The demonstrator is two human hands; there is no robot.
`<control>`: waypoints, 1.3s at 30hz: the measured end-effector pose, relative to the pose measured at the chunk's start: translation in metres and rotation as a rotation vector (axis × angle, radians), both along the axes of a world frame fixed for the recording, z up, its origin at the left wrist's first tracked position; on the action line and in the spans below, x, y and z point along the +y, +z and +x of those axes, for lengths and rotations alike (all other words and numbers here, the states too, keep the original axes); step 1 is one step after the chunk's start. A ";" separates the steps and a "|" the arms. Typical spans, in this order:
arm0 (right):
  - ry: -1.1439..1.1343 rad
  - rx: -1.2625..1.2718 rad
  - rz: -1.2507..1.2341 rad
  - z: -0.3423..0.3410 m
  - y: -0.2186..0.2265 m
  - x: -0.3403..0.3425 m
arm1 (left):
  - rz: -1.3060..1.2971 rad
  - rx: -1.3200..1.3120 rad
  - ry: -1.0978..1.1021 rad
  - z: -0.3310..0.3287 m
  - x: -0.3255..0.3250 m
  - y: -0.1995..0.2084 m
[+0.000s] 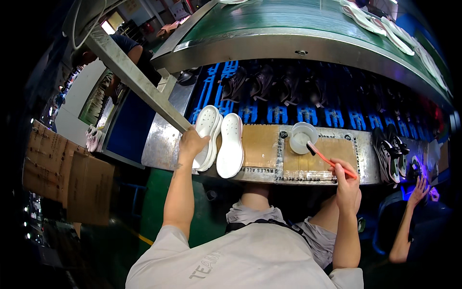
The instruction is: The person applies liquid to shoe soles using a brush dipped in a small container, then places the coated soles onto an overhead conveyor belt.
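Note:
My left hand [193, 143] grips the left side of a small stack of white shoe soles [208, 121], with its thumb over the upper one. Just right of the stack lies another white shoe sole [230, 151], its heel part dotted with round recesses. My right hand [344, 179] is closed around the red handle of a brush [332, 164]. The dark bristle end of the brush is at the right rim of a clear plastic cup [297, 143]; I cannot tell whether it touches the rim. Some pale liquid seems to be in the cup.
Taped cardboard [260, 153] covers part of the metal bench. Behind it, dark shoe uppers [262, 82] sit on a blue-slatted conveyor. A green belt [269, 21] carries more soles above. A metal post [130, 72] slants down at left. Black sneakers [385, 153] and a co-worker's hand [419, 190] are at right.

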State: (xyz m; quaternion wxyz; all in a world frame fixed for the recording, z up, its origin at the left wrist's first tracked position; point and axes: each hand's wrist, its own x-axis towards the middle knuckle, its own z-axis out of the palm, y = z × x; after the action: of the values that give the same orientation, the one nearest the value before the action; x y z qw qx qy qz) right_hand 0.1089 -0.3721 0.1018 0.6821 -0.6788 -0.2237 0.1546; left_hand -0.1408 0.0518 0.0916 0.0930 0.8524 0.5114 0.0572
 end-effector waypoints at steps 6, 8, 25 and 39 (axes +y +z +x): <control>0.109 -0.257 -0.211 0.034 0.017 0.037 | 0.102 -0.196 -0.095 -0.022 0.027 -0.051; 0.093 -0.282 -0.201 0.038 0.022 0.054 | -0.035 -0.270 -0.044 -0.037 0.051 -0.054; 0.103 -0.299 -0.148 0.065 -0.004 0.059 | -2.265 -1.490 -0.207 0.002 -0.150 -0.005; 0.642 -0.303 -0.074 0.046 0.039 0.054 | -2.680 -1.039 -0.400 0.014 -0.171 -0.012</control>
State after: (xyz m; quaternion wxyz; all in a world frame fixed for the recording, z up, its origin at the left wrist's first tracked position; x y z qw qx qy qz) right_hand 0.1550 -0.3185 0.1406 0.5327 -0.6135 -0.5184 0.2666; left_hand -0.1266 -0.1191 0.0796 0.9823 0.0663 -0.0360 -0.1716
